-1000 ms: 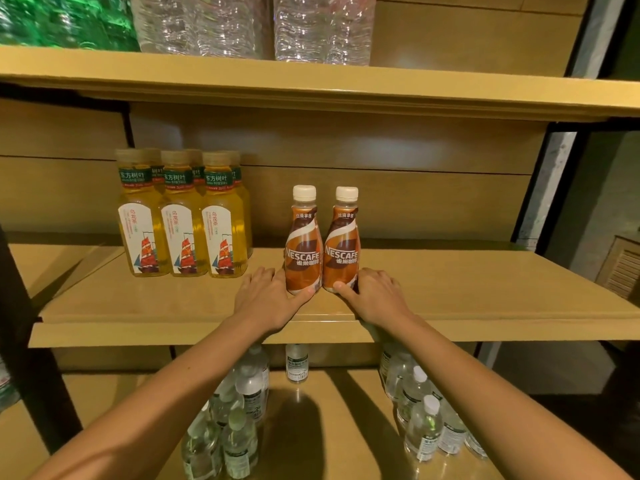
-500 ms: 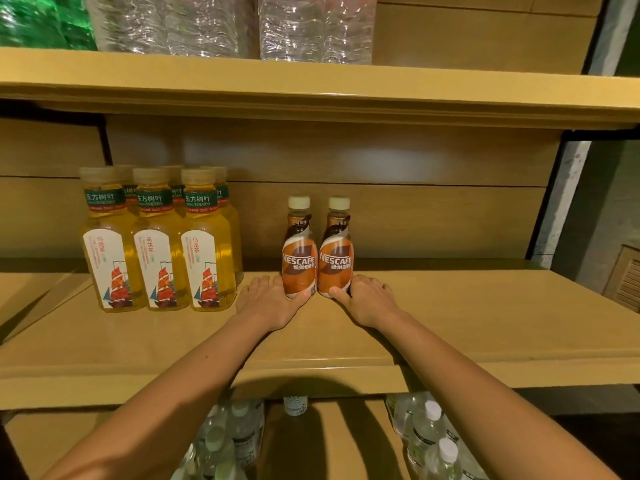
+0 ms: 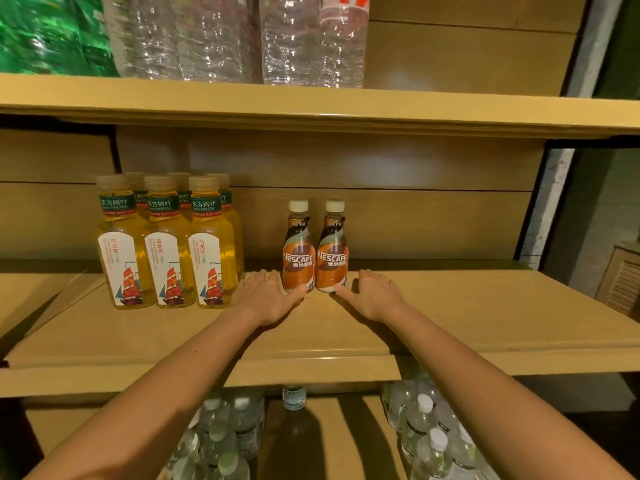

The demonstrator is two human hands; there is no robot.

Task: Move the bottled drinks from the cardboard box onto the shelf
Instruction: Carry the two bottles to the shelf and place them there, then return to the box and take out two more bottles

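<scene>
my left hand point(image 3: 266, 301) lies flat on the middle shelf point(image 3: 467, 306). its fingers are loose and spread, and it holds nothing. its thumb tip touches the bottom of the left coffee bottle point(image 3: 298, 252). my right hand point(image 3: 374, 296) lies the same way, flat and loose with nothing in it, and its thumb tip touches the bottom of the right coffee bottle point(image 3: 331, 252). the two bottles stand up straight, side by side, with white caps, near the back wall of the shelf. my left hand is at seven o'clock from them and my right hand is at five o'clock. at nine o'clock from them stand the yellow tea bottles point(image 3: 166, 244) in two rows, just beside my left hand. at twelve o'clock, on the top shelf point(image 3: 450, 109), are big clear water bottles point(image 3: 221, 36), with a green pack point(image 3: 52, 32) at ten o'clock. at six o'clock, on the shelf below, are small clear bottles point(image 3: 426, 434).
</scene>
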